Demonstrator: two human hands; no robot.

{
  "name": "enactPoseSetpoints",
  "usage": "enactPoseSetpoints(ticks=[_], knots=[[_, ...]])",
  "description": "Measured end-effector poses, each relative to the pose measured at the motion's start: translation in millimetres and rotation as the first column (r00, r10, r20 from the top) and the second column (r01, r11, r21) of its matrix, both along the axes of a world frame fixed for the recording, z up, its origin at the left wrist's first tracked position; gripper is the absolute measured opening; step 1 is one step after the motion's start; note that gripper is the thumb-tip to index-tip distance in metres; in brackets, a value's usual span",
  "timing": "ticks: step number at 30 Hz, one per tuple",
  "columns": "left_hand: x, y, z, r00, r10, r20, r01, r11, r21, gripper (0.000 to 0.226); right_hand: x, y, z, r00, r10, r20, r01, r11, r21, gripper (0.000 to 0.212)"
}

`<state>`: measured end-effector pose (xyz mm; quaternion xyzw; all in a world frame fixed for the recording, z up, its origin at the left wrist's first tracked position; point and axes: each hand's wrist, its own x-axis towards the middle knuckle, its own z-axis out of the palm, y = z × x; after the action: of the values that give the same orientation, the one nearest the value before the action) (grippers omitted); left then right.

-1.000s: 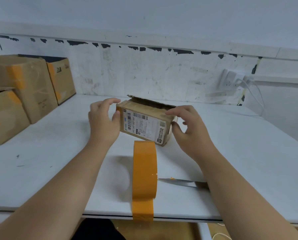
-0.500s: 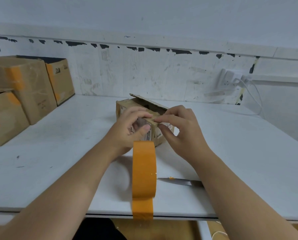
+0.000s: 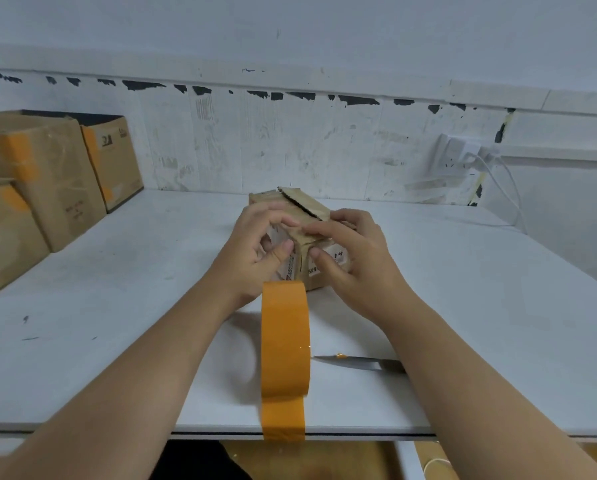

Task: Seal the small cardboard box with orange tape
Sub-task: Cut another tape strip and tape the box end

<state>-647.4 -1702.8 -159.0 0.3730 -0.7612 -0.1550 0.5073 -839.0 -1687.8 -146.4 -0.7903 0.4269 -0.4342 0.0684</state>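
Note:
The small cardboard box [image 3: 309,207] stands on the white table [image 3: 117,306], one corner turned toward me, white labels on its sides. A top flap along its far side is a little raised, showing a dark gap. My left hand [image 3: 255,252] grips the near left part of the box, thumb on the labelled side. My right hand [image 3: 354,259] holds the near right part, fingers flat over the top flap and thumb on the front face. The orange tape roll [image 3: 285,341] stands on edge just in front of the box, its loose end stuck over the table's front edge.
A knife [image 3: 357,362] lies flat to the right of the tape roll, partly under my right forearm. Several larger cardboard boxes [image 3: 47,181] with orange tape are stacked at the far left. A wall socket with a white cable [image 3: 463,154] is at the right.
Both hands moved from the box's outer sides to its near top edge. The box has turned a corner toward me and the near flap is pressed down.

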Motion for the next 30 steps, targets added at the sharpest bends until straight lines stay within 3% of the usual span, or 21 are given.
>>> enactPoseSetpoints(ticks=[5, 30], knots=[[5.5, 8.9, -0.2, 1.000, -0.018, -0.010, 0.019, 0.997, 0.074, 0.021, 1.3, 0.8, -1.4, 0.998, -0.062, 0.027, 0.064, 0.997, -0.051, 0.027], [-0.5, 4.9, -1.1, 0.998, -0.060, -0.016, 0.061, 0.991, 0.117, 0.013, 8.0, 0.4, -0.7, 0.994, -0.104, 0.023, 0.105, 0.993, -0.044, 0.017]])
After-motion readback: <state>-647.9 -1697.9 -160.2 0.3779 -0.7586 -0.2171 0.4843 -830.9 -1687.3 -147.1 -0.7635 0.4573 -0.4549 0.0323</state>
